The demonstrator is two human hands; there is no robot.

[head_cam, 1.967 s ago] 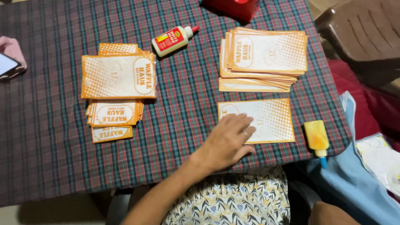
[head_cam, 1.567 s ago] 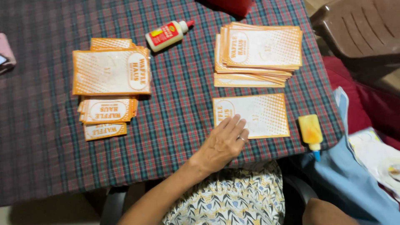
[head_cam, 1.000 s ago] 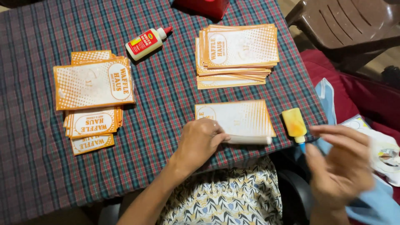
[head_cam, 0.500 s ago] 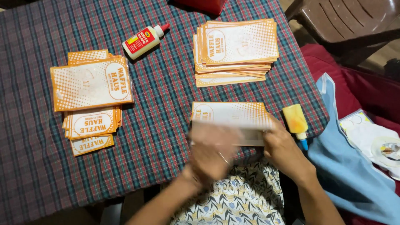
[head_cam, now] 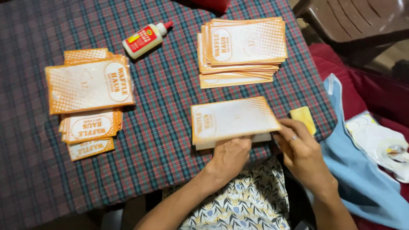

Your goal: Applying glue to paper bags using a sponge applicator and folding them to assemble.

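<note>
While both hands work near table edge: left hand fingers pinch paper bag bottom edge; right hand fingers grip bag's right corner, beside yellow sponge. Glue bottle well apart.

Both forearms reach up from the lower edge, bare, converging. Left hand lies palm down, fingers curled forward with tips hidden. Right hand is angled inward, fingers bent, a ring on one finger, thumb toward the left hand.
</note>
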